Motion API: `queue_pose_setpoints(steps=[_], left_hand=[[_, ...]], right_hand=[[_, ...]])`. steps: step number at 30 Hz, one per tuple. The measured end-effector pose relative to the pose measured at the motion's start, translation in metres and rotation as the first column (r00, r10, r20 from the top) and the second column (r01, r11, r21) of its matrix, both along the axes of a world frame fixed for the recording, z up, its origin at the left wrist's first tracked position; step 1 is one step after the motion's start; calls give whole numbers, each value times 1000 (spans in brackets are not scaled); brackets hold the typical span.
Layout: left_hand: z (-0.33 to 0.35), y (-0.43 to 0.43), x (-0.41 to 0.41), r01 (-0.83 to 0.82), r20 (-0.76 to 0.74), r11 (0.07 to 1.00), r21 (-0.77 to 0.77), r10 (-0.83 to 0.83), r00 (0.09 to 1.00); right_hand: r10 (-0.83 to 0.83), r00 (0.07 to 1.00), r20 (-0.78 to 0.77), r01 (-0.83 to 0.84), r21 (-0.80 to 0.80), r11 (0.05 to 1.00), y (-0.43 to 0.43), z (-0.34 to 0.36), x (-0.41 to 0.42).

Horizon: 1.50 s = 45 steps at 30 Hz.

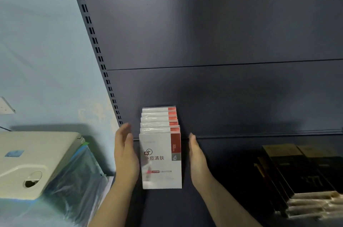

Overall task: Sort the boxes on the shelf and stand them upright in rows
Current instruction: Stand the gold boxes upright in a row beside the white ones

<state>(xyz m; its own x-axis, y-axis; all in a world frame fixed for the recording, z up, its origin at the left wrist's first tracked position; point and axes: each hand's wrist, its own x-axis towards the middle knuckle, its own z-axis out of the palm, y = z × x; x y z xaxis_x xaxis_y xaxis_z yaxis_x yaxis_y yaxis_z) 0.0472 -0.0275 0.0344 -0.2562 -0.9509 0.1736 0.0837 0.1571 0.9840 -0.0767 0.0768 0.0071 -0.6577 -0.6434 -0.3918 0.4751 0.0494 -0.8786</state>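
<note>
White-and-red boxes (160, 160) stood upright in single row, front to back, on dark shelf (222, 152) near slotted upright (96, 44). Row flanked by flat, open left hand (125, 152) and right hand (197, 158); neither gripped anything. Black-and-gold boxes (297, 174) lay stacked at right.
</note>
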Motion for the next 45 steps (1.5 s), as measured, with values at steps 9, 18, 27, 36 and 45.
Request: queue_pose_setpoints(steps=[9, 18, 27, 36, 45], left_hand=[[43, 102, -72, 511, 28, 849, -130, -513, 858], [-25, 223, -169, 532, 221, 756, 382, -633, 742], [-26, 255, -196, 392, 209, 838, 381, -490, 846], [-27, 183, -180, 252, -145, 886, 388, -211, 967], [-62, 115, -214, 187, 10, 910, 371, -205, 979]], right_hand=[[40, 883, -468, -27, 33, 999, 81, 68, -53], [65, 659, -750, 184, 244, 952, 219, 67, -167], [349, 481, -804, 151, 468, 871, 255, 32, -224], [594, 448, -668, -40, 649, 760, 220, 36, -226], [822, 43, -567, 118, 820, 560, 213, 22, -223]])
